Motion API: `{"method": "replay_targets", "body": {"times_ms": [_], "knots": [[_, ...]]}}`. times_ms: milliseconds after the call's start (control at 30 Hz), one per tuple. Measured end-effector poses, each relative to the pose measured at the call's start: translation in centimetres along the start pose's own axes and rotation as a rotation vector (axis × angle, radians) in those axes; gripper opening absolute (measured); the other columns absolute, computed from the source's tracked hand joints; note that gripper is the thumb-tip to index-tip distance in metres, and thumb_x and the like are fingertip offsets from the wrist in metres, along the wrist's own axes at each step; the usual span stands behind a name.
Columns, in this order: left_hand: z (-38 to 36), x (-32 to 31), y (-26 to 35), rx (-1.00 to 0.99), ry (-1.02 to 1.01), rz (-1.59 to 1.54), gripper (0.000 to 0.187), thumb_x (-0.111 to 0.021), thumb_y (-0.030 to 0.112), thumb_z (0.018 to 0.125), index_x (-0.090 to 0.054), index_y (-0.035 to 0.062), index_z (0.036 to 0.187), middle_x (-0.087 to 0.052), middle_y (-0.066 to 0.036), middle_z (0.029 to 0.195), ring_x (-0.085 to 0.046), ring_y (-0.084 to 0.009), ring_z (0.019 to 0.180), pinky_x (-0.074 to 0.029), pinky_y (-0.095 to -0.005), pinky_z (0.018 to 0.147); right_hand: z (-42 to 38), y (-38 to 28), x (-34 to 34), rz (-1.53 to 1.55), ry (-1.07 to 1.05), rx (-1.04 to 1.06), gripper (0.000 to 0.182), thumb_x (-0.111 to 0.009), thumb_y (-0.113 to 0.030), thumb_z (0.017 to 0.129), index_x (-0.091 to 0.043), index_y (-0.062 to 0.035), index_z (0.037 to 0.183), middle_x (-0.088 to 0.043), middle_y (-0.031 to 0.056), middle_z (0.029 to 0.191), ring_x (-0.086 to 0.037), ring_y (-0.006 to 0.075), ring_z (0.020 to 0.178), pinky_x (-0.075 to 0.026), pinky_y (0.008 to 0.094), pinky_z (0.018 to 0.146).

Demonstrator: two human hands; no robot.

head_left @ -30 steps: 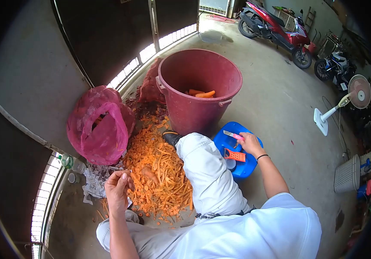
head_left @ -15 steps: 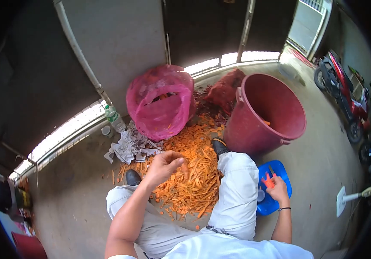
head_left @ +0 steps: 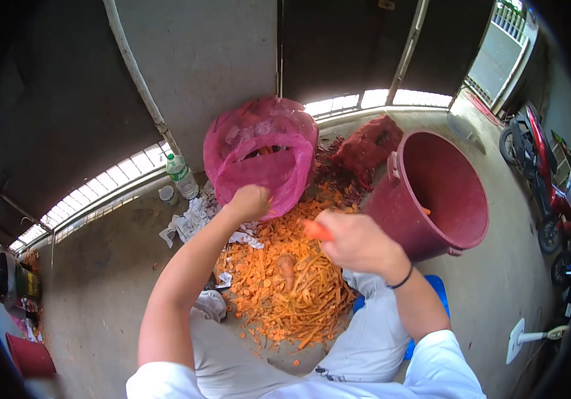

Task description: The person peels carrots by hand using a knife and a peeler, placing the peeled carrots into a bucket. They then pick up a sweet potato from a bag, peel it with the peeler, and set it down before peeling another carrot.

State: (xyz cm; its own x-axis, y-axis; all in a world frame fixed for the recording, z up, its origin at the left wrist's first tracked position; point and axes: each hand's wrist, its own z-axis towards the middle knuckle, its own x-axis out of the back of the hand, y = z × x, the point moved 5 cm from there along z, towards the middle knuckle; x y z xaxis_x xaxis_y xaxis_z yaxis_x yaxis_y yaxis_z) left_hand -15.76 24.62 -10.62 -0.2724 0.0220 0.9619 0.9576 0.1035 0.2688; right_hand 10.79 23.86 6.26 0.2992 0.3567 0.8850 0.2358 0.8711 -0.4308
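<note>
My left hand [head_left: 251,202] is closed in a fist at the front rim of a pink plastic bag [head_left: 259,171]. A small orange bit shows by its fingers, but what it holds is hidden. My right hand [head_left: 360,245] grips an orange-red peeler [head_left: 317,230], pointing left above the heap; its blade cannot be made out. Between my legs spreads a heap of carrot peelings and slices [head_left: 299,299]. One whole carrot [head_left: 286,268] lies on top of it.
A big maroon bin [head_left: 392,213] stands right of the heap, with a red mesh sack [head_left: 368,149] behind it. Crumpled paper [head_left: 192,216] and a plastic bottle [head_left: 182,176] are at the left. A blue tray [head_left: 437,292] is partly hidden behind my right arm. A motorcycle [head_left: 538,159] stands far right.
My right hand has come from the blue tray to above the heap, carrying the peeler. My left hand has moved up and forward to the pink bag and closed. The view has shifted slightly.
</note>
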Motion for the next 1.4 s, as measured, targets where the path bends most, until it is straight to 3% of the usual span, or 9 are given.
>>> {"method": "replay_targets", "body": {"times_ms": [233, 600, 667, 800, 1033, 1100, 1233, 1300, 1400], "knots": [[12.9, -5.4, -7.5, 0.042, 0.674, 0.227, 0.031, -0.067, 0.017, 0.079, -0.068, 0.0041, 0.106, -0.068, -0.02, 0.115, -0.065, -0.0416, 0.107, -0.047, -0.0538, 0.097, 0.2, 3.7, -7.2, 0.109, -0.478, -0.092, 0.022, -0.063, -0.014, 0.088, -0.053, -0.0032, 0.104, -0.067, 0.0189, 0.09, -0.068, 0.0413, 0.083, -0.054, 0.0517, 0.072], [10.7, -14.4, -4.4, 0.144, 0.583, 0.049, 0.03, -0.059, 0.017, 0.087, -0.069, 0.0007, 0.109, -0.068, -0.021, 0.093, -0.065, -0.0397, 0.09, -0.048, -0.0512, 0.091, -0.2, 8.1, -2.1, 0.127, -0.361, -0.159, 0.021, -0.062, -0.009, 0.089, -0.051, -0.0021, 0.105, -0.065, 0.0183, 0.089, -0.067, 0.0403, 0.085, -0.052, 0.0515, 0.074], [11.3, -14.1, -5.5, 0.376, 0.392, -0.17, 0.034, -0.058, 0.024, 0.093, -0.065, -0.0032, 0.113, -0.071, -0.026, 0.096, -0.068, -0.0465, 0.093, -0.051, -0.0567, 0.086, -0.8, 7.3, -2.1, 0.151, -0.372, -0.15, 0.021, -0.062, -0.009, 0.089, -0.051, -0.002, 0.105, -0.065, 0.0187, 0.09, -0.067, 0.0405, 0.086, -0.052, 0.0514, 0.075], [12.7, -12.6, -13.2, 0.617, 0.6, -0.348, 0.046, -0.055, 0.034, 0.1, -0.054, -0.0032, 0.127, -0.071, -0.034, 0.102, -0.068, -0.0523, 0.093, -0.052, -0.061, 0.084, -1.5, 6.3, -2.7, 0.235, -0.367, -0.075, 0.021, -0.06, -0.011, 0.091, -0.051, -0.0015, 0.107, -0.066, 0.021, 0.092, -0.067, 0.0423, 0.088, -0.052, 0.0518, 0.076], [17.3, -11.8, -15.4, 0.376, 0.327, 0.074, 0.051, -0.061, 0.041, 0.096, -0.056, -0.0039, 0.12, -0.07, -0.033, 0.092, -0.07, -0.0497, 0.09, -0.056, -0.0556, 0.076, -1.4, 7.9, -3.7, 0.203, -0.383, -0.131, 0.02, -0.06, -0.012, 0.092, -0.051, -0.0015, 0.106, -0.068, 0.0221, 0.09, -0.068, 0.044, 0.085, -0.053, 0.0535, 0.075], [16.6, -12.0, -16.4, 0.556, 0.357, 0.07, 0.07, -0.059, 0.055, 0.095, -0.051, -0.004, 0.131, -0.07, -0.034, 0.099, -0.07, -0.0513, 0.09, -0.055, -0.0576, 0.073, -1.4, 8.9, -3.8, 0.183, -0.357, -0.147, 0.02, -0.061, -0.013, 0.092, -0.052, -0.0016, 0.105, -0.068, 0.0214, 0.088, -0.068, 0.0438, 0.084, -0.053, 0.0539, 0.074], [16.4, -10.3, -15.9, 0.396, 0.428, -0.014, 0.07, -0.068, 0.044, 0.093, -0.048, -0.0062, 0.138, -0.073, -0.026, 0.097, -0.073, -0.0449, 0.086, -0.057, -0.0536, 0.071, -1.3, 9.6, -3.3, 0.162, -0.237, -0.135, 0.019, -0.061, -0.014, 0.092, -0.053, -0.0023, 0.104, -0.068, 0.0218, 0.088, -0.069, 0.0429, 0.085, -0.053, 0.0535, 0.073], [13.5, -8.1, -15.1, 0.27, 0.679, -0.601, 0.051, -0.072, 0.019, 0.092, -0.057, -0.0032, 0.136, -0.072, -0.019, 0.099, -0.075, -0.0292, 0.083, -0.062, -0.0448, 0.066, -1.5, 9.7, -3.3, 0.176, -0.191, -0.132, 0.018, -0.06, -0.014, 0.093, -0.053, -0.0029, 0.104, -0.068, 0.022, 0.088, -0.069, 0.0426, 0.085, -0.053, 0.0531, 0.074], [7.3, -4.1, -6.4, 0.264, 0.569, -1.439, 0.06, -0.075, -0.001, 0.084, -0.057, -0.0007, 0.141, -0.073, -0.014, 0.105, -0.074, -0.0256, 0.087, -0.064, -0.0375, 0.069, -0.9, 10.7, -2.5, 0.2, 0.136, -0.22, 0.031, -0.069, -0.024, 0.092, -0.058, -0.002, 0.111, -0.07, 0.0214, 0.087, -0.07, 0.0414, 0.09, -0.056, 0.0502, 0.079]]}}
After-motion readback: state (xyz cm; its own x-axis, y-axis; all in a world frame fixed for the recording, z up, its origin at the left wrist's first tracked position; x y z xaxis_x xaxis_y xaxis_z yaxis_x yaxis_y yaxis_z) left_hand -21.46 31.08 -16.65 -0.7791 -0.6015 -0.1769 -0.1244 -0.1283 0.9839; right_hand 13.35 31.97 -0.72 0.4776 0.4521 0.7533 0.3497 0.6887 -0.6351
